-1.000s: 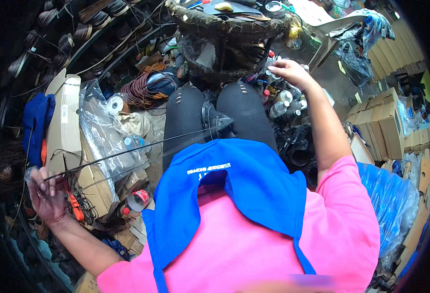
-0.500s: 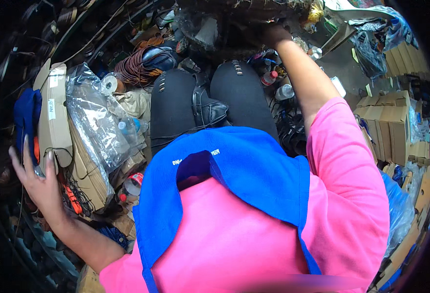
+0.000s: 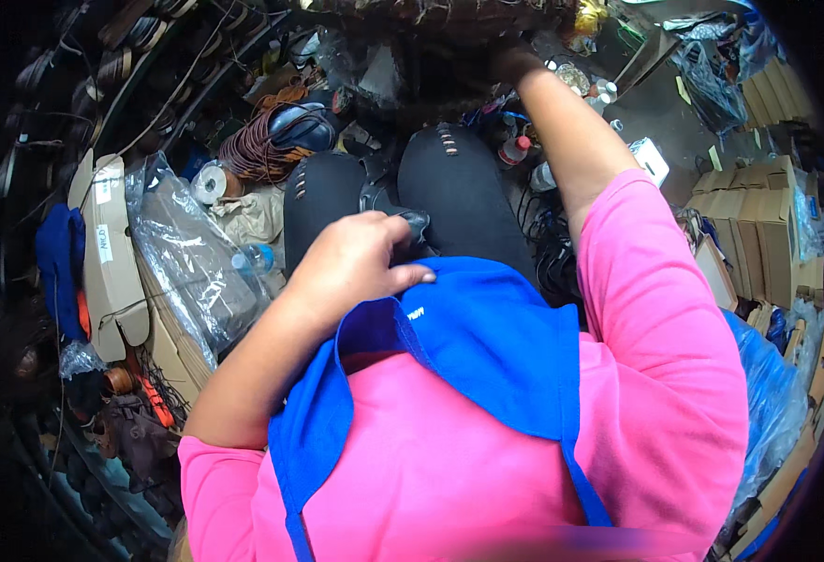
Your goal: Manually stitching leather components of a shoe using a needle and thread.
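Observation:
My left hand (image 3: 356,258) is over my lap, its fingers bent round a black leather shoe (image 3: 419,225) lying between my thighs. The fingertips are hidden, and the thumb stands apart over the edge of the blue apron (image 3: 487,309). My right arm stretches far forward. At its end my right hand (image 3: 517,64) is in dark shadow under the edge of a rough, dark work surface (image 3: 449,11). Its fingers do not show, nor does anything it may hold.
At left lie a cardboard piece (image 3: 103,253), a clear plastic bag (image 3: 187,253), a spool (image 3: 211,183) and a coil of brown cord (image 3: 253,150). Right of my legs stands a red-capped bottle (image 3: 515,150). Cardboard boxes (image 3: 749,215) and blue plastic (image 3: 763,375) are farther right.
My left hand has come from the far left, where it was spread beside the cardboard, to the shoe on my lap. My right hand stays far forward, shifted slightly left.

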A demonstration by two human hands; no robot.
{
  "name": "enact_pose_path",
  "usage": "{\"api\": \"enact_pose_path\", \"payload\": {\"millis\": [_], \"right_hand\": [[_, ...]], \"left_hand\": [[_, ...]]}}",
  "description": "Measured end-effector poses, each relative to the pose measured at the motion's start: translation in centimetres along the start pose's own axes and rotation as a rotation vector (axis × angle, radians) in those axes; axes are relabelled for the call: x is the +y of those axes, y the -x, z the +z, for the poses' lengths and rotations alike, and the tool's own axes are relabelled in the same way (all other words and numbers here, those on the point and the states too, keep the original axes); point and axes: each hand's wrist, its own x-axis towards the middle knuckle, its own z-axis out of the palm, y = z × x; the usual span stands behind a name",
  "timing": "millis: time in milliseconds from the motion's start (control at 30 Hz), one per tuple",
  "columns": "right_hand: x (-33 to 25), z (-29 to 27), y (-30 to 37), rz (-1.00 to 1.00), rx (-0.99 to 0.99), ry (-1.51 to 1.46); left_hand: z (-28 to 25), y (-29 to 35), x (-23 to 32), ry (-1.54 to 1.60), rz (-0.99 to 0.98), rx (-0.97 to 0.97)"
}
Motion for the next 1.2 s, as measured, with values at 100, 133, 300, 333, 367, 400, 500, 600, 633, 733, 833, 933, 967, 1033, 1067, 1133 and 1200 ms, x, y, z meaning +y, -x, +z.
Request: {"api": "enact_pose_path", "payload": {"millis": [100,133,300,333,367,400,500,600,633,733,833,933,967,1033,1067,1133,1200], "right_hand": [[-0.3,-1.9,0.4,-0.014,-0.155,0.087],[-0.5,-3.0,0.7,-0.023,-0.209,0.118],[0.1,-8.1,5.8,0.056,-0.248,0.016],[0.3,-8.8,7.0,0.155,-0.342,-0.044],[1.0,-9.3,9.0,0.219,-0.392,-0.167],[1.3,-9.6,10.8,0.126,-0.334,-0.1],[2.1,-10.7,18.9,0.19,-0.276,-0.652],[0.0,-12.2,25.9,0.279,-0.191,-1.061],[-0.9,-13.1,28.0,0.172,-0.144,-0.976],[-4.0,-15.9,31.7,-0.002,-0.06,-0.69],[-6.7,-17.8,32.9,-0.195,0.015,-0.382],[-8.2,-19.0,32.8,-0.254,-0.006,-0.268],[-8.6,-19.3,32.7,-0.286,-0.003,-0.205],[-9.2,-19.5,32.3,-0.314,0.025,-0.178],[-9.5,-19.6,32.1,-0.328,0.043,-0.147],[-10.0,-19.6,31.8,-0.348,0.065,-0.125],[-10.5,-19.6,31.4,-0.363,0.069,-0.073]], "left_hand": [[1.1,-0.2,0.0,-0.048,-0.032,-0.001],[1.3,-0.2,-0.2,-0.037,-0.008,0.041],[1.6,0.2,-0.7,0.177,-0.065,0.15],[1.6,0.3,-0.6,0.182,-0.063,0.151],[1.7,0.2,-0.5,0.147,-0.067,0.148],[1.8,0.3,-0.3,0.12,-0.052,0.154],[2.2,0.5,0.1,-0.004,0.032,0.218],[2.3,1.0,0.0,-0.031,0.087,0.26],[2.2,1.3,-0.1,0.03,0.004,0.208],[1.8,1.9,-0.7,0.117,-0.104,0.109],[1.6,2.4,-0.8,0.299,-0.239,-0.001],[1.5,2.9,-0.5,0.075,-0.072,0.043],[1.4,3.0,-0.3,0.07,-0.083,0.047],[1.3,3.2,0.0,0.027,-0.055,0.062],[1.2,3.3,0.2,0.023,-0.066,0.065],[1.0,3.6,0.5,-0.045,-0.096,0.097],[0.9,3.8,0.7,-0.025,-0.123,0.109]]}}
